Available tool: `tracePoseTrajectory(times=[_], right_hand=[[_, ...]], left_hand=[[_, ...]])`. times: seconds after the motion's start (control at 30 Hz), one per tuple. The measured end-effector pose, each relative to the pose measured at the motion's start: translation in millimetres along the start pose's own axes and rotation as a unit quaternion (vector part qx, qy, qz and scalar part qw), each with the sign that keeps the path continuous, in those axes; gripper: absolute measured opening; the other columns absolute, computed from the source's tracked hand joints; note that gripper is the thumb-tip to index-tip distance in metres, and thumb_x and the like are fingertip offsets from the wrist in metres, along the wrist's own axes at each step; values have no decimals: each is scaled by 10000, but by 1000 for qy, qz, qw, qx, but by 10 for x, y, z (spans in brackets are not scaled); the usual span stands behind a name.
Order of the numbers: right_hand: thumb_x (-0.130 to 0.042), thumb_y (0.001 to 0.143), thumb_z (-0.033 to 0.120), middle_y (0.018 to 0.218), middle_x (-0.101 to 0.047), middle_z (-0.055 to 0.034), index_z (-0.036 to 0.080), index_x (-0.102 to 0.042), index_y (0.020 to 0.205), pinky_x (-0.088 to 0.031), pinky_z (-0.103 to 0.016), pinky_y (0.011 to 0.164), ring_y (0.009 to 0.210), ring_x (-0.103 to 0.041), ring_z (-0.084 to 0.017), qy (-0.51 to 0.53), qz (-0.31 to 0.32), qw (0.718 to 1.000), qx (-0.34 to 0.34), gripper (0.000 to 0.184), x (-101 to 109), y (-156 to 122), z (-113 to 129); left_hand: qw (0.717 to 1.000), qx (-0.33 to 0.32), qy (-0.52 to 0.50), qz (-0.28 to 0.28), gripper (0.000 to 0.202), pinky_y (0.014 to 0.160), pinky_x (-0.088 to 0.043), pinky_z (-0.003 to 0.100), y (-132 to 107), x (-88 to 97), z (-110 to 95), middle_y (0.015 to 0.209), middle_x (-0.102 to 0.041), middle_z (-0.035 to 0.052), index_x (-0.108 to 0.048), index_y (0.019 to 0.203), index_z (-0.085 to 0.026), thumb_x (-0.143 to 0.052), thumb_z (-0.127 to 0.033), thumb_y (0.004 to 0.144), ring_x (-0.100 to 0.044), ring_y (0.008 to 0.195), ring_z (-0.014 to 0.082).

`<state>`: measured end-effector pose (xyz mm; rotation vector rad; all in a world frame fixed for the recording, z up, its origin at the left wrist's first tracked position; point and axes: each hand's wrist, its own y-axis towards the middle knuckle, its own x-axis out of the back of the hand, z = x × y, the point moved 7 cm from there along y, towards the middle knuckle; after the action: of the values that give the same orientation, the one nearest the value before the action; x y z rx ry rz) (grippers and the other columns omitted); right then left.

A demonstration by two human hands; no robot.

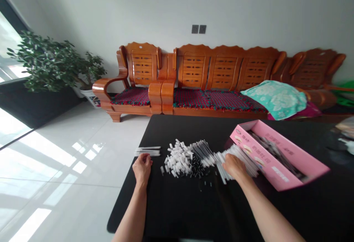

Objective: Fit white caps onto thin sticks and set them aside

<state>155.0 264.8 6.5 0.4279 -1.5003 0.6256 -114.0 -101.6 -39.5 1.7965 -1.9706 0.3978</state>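
Note:
My left hand (142, 168) rests at the table's left edge with its fingers curled together. Its fingertips are just below a short row of pale, slim sticks (149, 148); whatever is in them, if anything, is hidden. My right hand (233, 165) is over a spread pile of clear tubes (243, 157), fingers closed at the pile's left side, where a tube appears pinched. Between the hands lie a heap of short white cylinders (179, 158), a cluster of small black pieces (197, 166) and a bundle of thin grey rods (203, 149).
An open pink box (279, 153) holding dark and grey items stands just right of the tubes. Everything lies on a black table (177, 205). Clear plastic packaging (343, 142) sits at the far right. Behind are wooden sofas (221, 68) and a potted plant (52, 61).

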Motion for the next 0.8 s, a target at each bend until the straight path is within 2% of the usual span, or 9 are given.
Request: tracePoseTrajectory(times=[0.13,0.2,0.23,0.3,0.37,0.47,0.53,0.67,0.8], right_hand=[[-610,748,190,862,-742,-184,148,-694,754,-447,-305,614,819,-716,-293,49,-24,998,-31,94,150,-23,-25],[-618,749,231,702,-719,-132,161,-644,646,-421,-269,521,637,-697,-236,168,-32,984,-41,127,224,-67,-1],[-614,760,271,601,-685,-92,167,-618,624,-394,-248,459,514,-653,-196,262,-19,964,-32,171,236,-96,42],[-606,769,359,496,-624,-29,176,-574,623,-322,-209,354,357,-547,-135,462,-3,887,-6,237,270,-162,159],[-662,722,419,493,-627,-23,169,-562,636,-321,-188,315,354,-557,-134,611,18,791,14,283,273,-224,286],[-761,626,404,487,-634,-20,153,-582,679,-386,-194,308,382,-598,-158,746,-12,666,-20,313,204,-271,344],[-791,588,358,492,-645,-29,143,-595,690,-431,-207,317,409,-623,-174,790,-33,610,-53,309,93,-284,347],[-806,584,302,519,-670,-44,134,-612,689,-497,-223,349,465,-665,-194,821,-35,563,-87,278,-138,-310,359],[-816,595,309,528,-677,-50,129,-611,690,-507,-222,351,464,-667,-192,825,-30,558,-89,289,-234,-336,347]], left_hand=[[1000,-6,-4,-6,196,686,-506,274,-10,6,-17,692,-712,19,-660,868,-211,-523,-340,813,-693,620,197],[1000,-13,-1,-7,201,682,-505,272,-11,-2,-22,696,-711,19,-662,869,-210,-521,-344,819,-691,613,195],[1000,-16,1,-7,206,684,-505,274,-10,-9,-22,706,-714,21,-662,873,-210,-520,-349,823,-691,612,195],[1000,-21,6,-9,221,696,-504,277,-5,-21,-19,730,-722,26,-663,878,-208,-517,-367,832,-692,615,195],[1000,-25,9,-14,243,702,-503,278,2,-23,-21,745,-728,31,-664,885,-204,-513,-390,841,-691,614,194],[999,-36,13,-27,272,700,-498,276,1,3,-65,736,-725,32,-669,882,-200,-509,-418,853,-682,597,187],[998,-46,21,-35,281,699,-493,275,-35,22,-142,726,-720,29,-674,873,-198,-510,-425,858,-672,586,180],[996,-83,17,-1,253,691,-488,263,-290,-136,-467,727,-712,21,-694,861,-208,-539,-408,856,-668,641,183],[972,-200,-6,121,172,700,-481,246,-784,-642,-988,836,-718,36,-723,860,-214,-572,-295,849,-646,699,162]])
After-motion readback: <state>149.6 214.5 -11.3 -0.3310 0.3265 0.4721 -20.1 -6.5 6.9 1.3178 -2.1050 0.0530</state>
